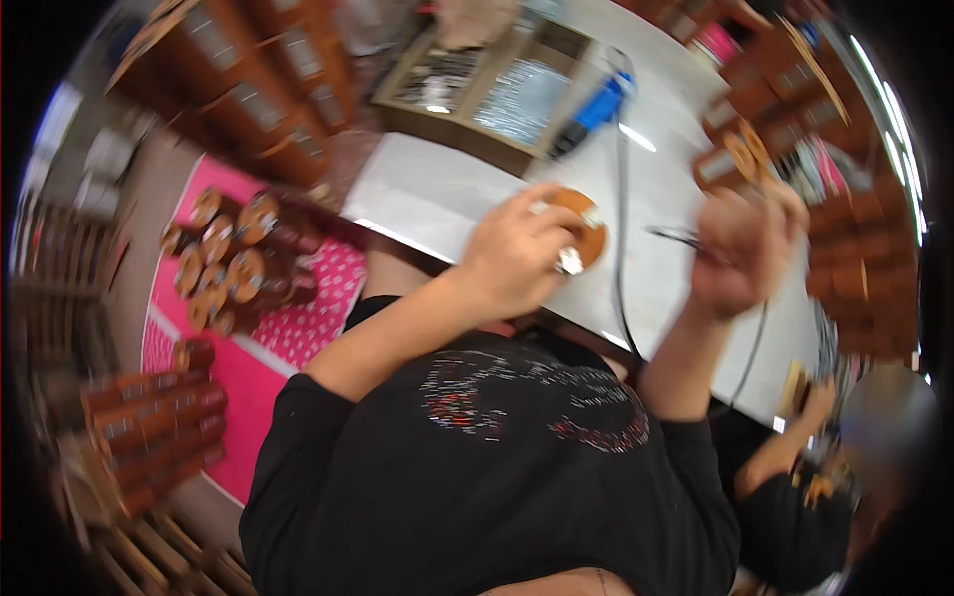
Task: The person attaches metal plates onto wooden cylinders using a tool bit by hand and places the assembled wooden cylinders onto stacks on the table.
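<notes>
My left hand [522,248] is closed round a round brown wooden-looking piece [588,230] with shiny metal fittings, held above the near edge of the white table [427,189]. To its right, my right hand [740,248] is raised over the table and smeared by motion. A thin dark rod [676,236] sticks out from its fingers toward the left. What else those fingers hold is hidden by the blur. Beyond my left hand lies a blue corded power tool [598,104] with a black tip.
A divided wooden tray [507,147] holds small metal parts. Black cable [620,238] crosses the table. Brown cylinders [234,260] stand on pink cloth [253,382] at left. Brown boxes [253,89] are stacked far left, more [865,263] at right. Another person's arm [785,447] reaches in at lower right.
</notes>
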Tool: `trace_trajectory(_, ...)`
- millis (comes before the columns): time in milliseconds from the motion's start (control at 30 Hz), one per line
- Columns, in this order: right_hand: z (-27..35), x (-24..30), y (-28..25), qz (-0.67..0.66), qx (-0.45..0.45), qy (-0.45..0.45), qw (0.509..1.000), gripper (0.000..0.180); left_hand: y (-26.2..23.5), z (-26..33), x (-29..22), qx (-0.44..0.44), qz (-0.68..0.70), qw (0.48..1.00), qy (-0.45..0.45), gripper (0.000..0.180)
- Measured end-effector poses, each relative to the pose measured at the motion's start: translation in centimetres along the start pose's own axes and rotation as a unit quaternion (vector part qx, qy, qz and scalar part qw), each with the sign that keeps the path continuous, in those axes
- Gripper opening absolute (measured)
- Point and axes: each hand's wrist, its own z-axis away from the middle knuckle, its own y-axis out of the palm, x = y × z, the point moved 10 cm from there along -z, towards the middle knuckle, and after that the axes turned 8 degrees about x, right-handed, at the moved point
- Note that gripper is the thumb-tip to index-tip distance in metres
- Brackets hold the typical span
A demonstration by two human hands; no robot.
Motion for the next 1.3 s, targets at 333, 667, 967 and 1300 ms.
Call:
trace_trajectory(333, 1.6, -0.9, -1.6, -0.075, -0.011, 0.057, 0.996, 0.016, -17.2, 10.7, -2.2, -0.139, -0.163, 0.969, -0.123, 0.034)
trace_trajectory(667, 0.7, -4.5, 4.4, -0.098, 0.084, 0.102, 0.986, 0.015, -34.6, 42.2, 7.8, -0.242, -0.385, 0.646, -0.614, 0.031)
trace_trajectory(967, 2.1, -7.2, 6.4, 0.007, 0.055, 0.168, 0.984, 0.017, -38.1, 59.4, 15.2, -0.24, -0.431, 0.469, -0.733, 0.038)
trace_trajectory(1300, 1.9, -7.6, 9.7, 0.082, 0.084, 0.17, 0.978, 0.015, -38.1, 62.0, 18.1, -0.259, -0.431, 0.464, -0.729, 0.037)
